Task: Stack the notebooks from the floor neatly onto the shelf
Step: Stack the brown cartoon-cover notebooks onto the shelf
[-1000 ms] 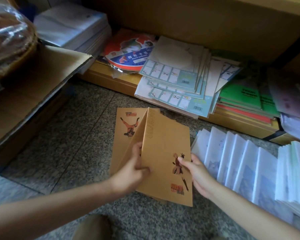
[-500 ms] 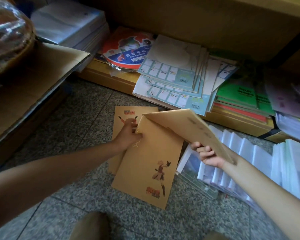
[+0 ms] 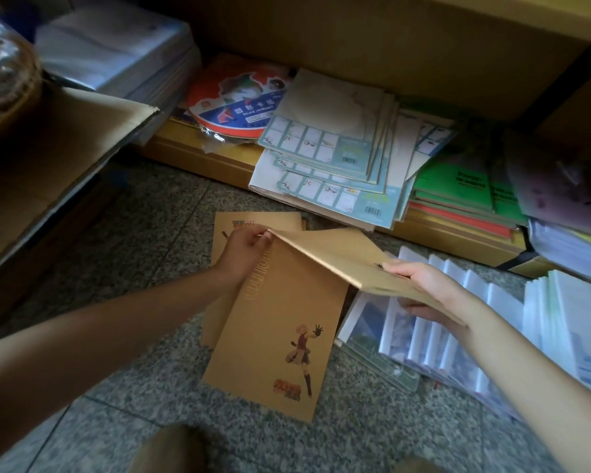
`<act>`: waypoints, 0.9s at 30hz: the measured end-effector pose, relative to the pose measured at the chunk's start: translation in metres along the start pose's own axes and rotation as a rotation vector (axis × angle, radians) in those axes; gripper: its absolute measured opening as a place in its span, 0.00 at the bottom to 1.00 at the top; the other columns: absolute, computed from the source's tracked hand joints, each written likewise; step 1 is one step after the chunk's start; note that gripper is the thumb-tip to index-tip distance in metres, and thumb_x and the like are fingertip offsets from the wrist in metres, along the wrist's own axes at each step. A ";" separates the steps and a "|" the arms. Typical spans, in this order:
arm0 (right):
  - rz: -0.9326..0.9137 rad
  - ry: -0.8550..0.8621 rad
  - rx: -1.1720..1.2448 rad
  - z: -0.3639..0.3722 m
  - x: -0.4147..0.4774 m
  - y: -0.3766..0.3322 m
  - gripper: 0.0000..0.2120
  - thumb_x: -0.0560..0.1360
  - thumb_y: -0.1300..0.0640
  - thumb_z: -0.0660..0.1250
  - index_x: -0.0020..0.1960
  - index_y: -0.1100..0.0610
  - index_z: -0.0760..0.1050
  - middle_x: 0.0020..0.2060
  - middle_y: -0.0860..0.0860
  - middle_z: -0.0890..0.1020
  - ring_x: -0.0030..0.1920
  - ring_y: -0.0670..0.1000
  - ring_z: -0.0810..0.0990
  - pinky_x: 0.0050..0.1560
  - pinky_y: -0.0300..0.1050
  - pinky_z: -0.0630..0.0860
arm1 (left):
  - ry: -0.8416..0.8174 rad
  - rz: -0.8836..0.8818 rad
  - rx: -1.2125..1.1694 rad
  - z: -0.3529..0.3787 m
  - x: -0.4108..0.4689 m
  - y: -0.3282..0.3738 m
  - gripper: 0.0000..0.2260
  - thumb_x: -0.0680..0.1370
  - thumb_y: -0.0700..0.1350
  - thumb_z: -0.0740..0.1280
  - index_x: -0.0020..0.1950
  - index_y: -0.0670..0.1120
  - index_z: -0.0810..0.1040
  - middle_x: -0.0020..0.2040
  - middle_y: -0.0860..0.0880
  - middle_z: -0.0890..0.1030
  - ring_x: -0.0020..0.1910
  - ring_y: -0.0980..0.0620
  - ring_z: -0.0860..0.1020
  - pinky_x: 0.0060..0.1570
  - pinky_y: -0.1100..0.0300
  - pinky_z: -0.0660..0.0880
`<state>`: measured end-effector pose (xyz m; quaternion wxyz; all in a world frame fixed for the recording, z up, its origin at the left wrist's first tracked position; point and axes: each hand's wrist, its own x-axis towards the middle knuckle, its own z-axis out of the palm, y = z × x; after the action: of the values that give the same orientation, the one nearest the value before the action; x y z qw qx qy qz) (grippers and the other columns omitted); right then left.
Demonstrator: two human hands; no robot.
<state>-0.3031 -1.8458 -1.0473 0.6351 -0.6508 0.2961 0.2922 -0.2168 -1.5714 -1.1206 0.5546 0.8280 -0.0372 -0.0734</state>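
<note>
Brown kraft notebooks with cartoon figures lie on the grey speckled floor. My right hand (image 3: 423, 285) grips one brown notebook (image 3: 338, 254) by its near edge and holds it lifted and tilted above the others. My left hand (image 3: 244, 247) pinches the far corner of that lifted notebook. Under it a second brown notebook (image 3: 280, 336) lies flat on the floor, on top of a third (image 3: 249, 221) that peeks out behind my left hand. The low wooden shelf (image 3: 198, 155) runs along the back.
On the shelf lie a slanted pile of pale blue workbooks (image 3: 335, 155), a round red-and-blue card pack (image 3: 239, 107), green and red notebooks (image 3: 458, 189) and white paper stacks (image 3: 116, 52). A fanned row of plastic-wrapped white booklets (image 3: 458, 319) lies right. An open cardboard box (image 3: 48, 141) stands left.
The top brown notebook has been lifted off the pile and swung flatter. My right hand now grips its near edge from on top, and my left hand has moved to its far corner.
</note>
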 end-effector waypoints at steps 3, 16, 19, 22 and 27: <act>-0.100 -0.024 -0.101 0.001 -0.002 -0.007 0.11 0.80 0.57 0.59 0.60 0.56 0.74 0.47 0.49 0.82 0.38 0.44 0.81 0.33 0.35 0.77 | 0.020 -0.008 -0.016 -0.001 -0.002 0.000 0.08 0.78 0.35 0.62 0.51 0.36 0.80 0.42 0.48 0.77 0.39 0.64 0.75 0.43 0.66 0.71; -0.268 -0.134 0.124 0.019 -0.009 0.036 0.16 0.78 0.62 0.59 0.64 0.50 0.69 0.55 0.54 0.82 0.52 0.54 0.82 0.48 0.48 0.80 | -0.016 -0.131 -0.229 -0.029 -0.023 0.027 0.12 0.76 0.31 0.64 0.42 0.48 0.76 0.28 0.58 0.81 0.26 0.62 0.76 0.24 0.70 0.69; -0.233 -0.184 0.127 0.030 -0.012 0.049 0.18 0.76 0.65 0.61 0.64 0.51 0.68 0.56 0.54 0.82 0.54 0.54 0.81 0.50 0.48 0.80 | 0.011 -0.131 -0.220 -0.036 -0.029 0.032 0.13 0.76 0.31 0.62 0.40 0.48 0.77 0.34 0.56 0.82 0.31 0.53 0.74 0.26 0.65 0.67; -0.179 -0.190 0.082 0.033 -0.013 0.063 0.21 0.76 0.68 0.62 0.65 0.52 0.68 0.58 0.55 0.81 0.57 0.55 0.80 0.53 0.49 0.79 | -0.023 -0.086 -0.227 -0.043 -0.036 0.049 0.11 0.76 0.32 0.64 0.40 0.47 0.76 0.41 0.45 0.81 0.32 0.53 0.73 0.26 0.66 0.68; -0.138 -0.221 0.147 0.034 -0.018 0.073 0.21 0.75 0.68 0.64 0.64 0.53 0.69 0.57 0.54 0.81 0.59 0.53 0.79 0.59 0.49 0.77 | -0.058 0.014 -0.284 -0.050 -0.046 0.078 0.08 0.76 0.35 0.66 0.43 0.48 0.77 0.39 0.45 0.81 0.32 0.55 0.74 0.27 0.64 0.69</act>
<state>-0.3702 -1.8133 -1.0823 0.7285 -0.5852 0.1995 0.2950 -0.2522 -1.5487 -1.0259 0.6655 0.7384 -0.0483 -0.0977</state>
